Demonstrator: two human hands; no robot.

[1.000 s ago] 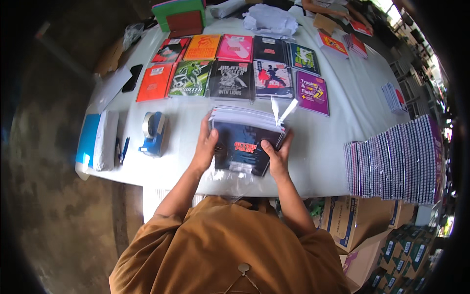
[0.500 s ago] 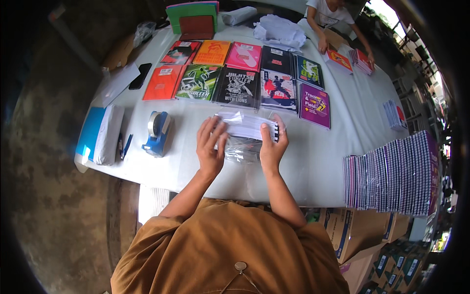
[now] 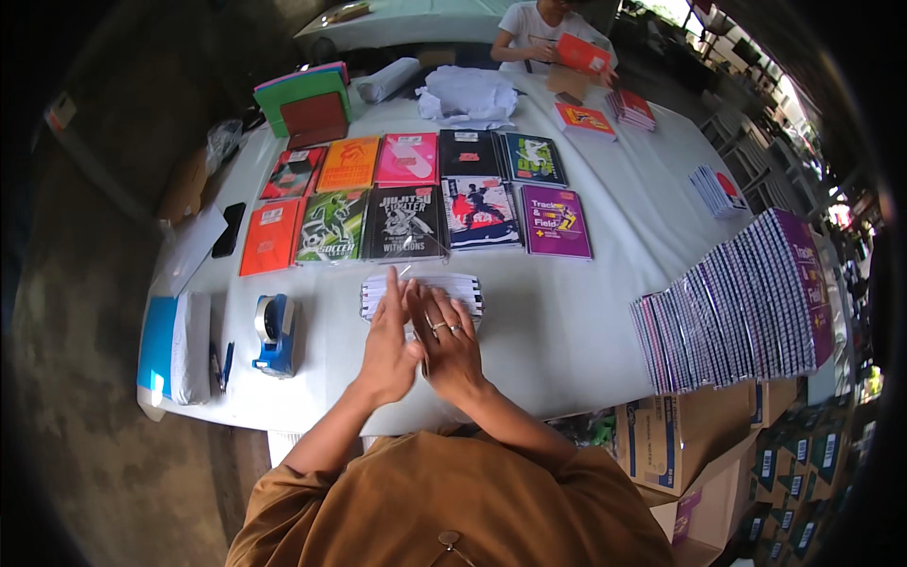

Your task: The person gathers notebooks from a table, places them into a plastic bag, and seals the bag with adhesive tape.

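Note:
A small bundle of spiral notebooks (image 3: 463, 283) in clear plastic lies in front of me, its white page edges facing up. My left hand (image 3: 389, 352) is over the bundle's near side, fingers stretched out and held on edge. Close beside it, my right hand (image 3: 450, 345) lies with straight fingers against the bundle; two rings show on it. Both hands cover the near middle of the bundle, and whether a flap of plastic is under them is hidden. Beyond the bundle, two rows of notebooks with colourful sports covers, such as a black one (image 3: 406, 222), lie face up.
Left of my hands stand a blue tape dispenser (image 3: 274, 335), pens (image 3: 223, 364) and a phone (image 3: 229, 230). A long row of purple-covered spiral notebooks (image 3: 727, 307) stands at the right edge. Across the table a person (image 3: 548, 42) holds a red notebook (image 3: 581, 54). Cardboard boxes (image 3: 661, 444) sit below.
My hands have moved from the bundle's two ends to its near middle, close together. The person across has lifted a red notebook. My view has shifted, so the table sits lower in it.

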